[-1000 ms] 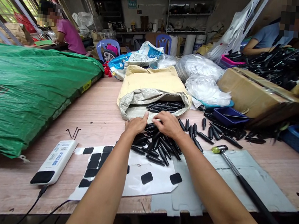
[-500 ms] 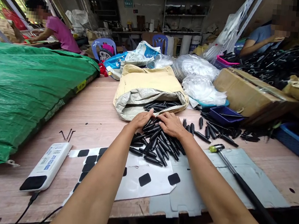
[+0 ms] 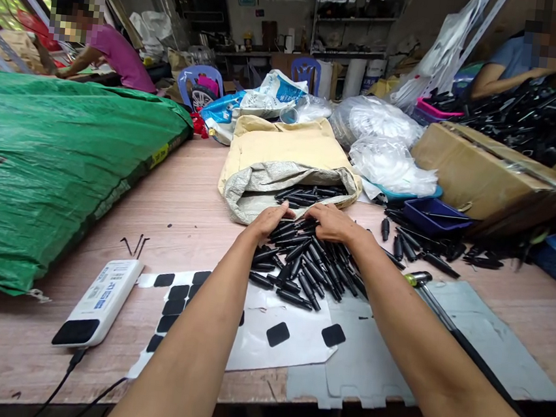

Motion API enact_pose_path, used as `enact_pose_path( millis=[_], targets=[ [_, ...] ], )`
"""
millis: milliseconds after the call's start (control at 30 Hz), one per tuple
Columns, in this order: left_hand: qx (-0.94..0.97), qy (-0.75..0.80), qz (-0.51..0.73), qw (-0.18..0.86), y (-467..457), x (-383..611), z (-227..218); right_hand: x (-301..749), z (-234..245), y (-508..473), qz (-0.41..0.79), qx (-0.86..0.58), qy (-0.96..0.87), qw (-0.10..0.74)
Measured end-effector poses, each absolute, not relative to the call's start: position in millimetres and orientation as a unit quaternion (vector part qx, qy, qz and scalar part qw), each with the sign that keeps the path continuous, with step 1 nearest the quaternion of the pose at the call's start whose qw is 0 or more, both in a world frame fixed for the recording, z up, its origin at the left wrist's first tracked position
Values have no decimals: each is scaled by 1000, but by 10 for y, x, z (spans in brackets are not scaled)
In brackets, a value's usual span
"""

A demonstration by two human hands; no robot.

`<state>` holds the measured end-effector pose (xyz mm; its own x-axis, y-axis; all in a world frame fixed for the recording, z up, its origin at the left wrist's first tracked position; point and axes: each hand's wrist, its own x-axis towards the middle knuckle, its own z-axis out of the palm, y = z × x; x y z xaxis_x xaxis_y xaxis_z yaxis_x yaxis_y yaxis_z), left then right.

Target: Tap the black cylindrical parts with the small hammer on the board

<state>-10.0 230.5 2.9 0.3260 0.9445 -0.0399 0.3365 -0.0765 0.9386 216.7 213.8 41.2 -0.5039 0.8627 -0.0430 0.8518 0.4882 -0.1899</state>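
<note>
Left hand and right hand both lay open, palms down. Their fingers curved over the far edge of a heap of black pieces, and neither hand closed around a single piece.

The pieces were short, slim, tapered rods, smooth and matt, plastic by the look, lying crisscross. The heap sat mid-way across the wood-grain table. Its near edge spilled onto a glossy white backing sheet that carried rounded-square black pads.

Just beyond the hands a tan sack with a coarse grey woven lining gaped open, with more of the same rods in its mouth.

Right of the heap a hammer, yellow-tipped at the head with a long dark handle, lay on flat grey card. Far right were a cardboard box and a shallow blue tray.

At left was a bulky green woven sack, crinkled. Near it lay a white slab-shaped power bank with a cable attached.
</note>
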Motion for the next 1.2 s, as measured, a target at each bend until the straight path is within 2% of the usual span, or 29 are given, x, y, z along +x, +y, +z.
enact_pose_path(
  millis=[167,400,600,733,800,900,967,1100,1200],
  targets=[
    [728,473,256,425,2307,-149,102,2229,333,2187,151,-496,-853,64],
    [786,557,156,218,2084,25,132,2274,104,2061,185,-481,-839,174],
    [810,520,172,209,2030,3,95,2371,206,1964,188,-451,-832,262],
    [815,488,212,230,2043,-33,46,2286,492,2148,107,-460,-809,349],
    [811,477,227,253,2047,-50,22,2202,565,2256,63,-495,-810,309],
    [793,472,240,302,2034,-90,-17,2132,482,2321,51,-558,-813,159],
    [771,474,257,338,2012,-126,-40,2149,355,2283,57,-574,-809,111],
    [743,501,300,326,1957,-179,-40,2266,251,2121,64,-567,-815,100],
    [757,501,296,297,1928,-189,-2,2422,382,2042,70,-535,-829,149]
  ],
)
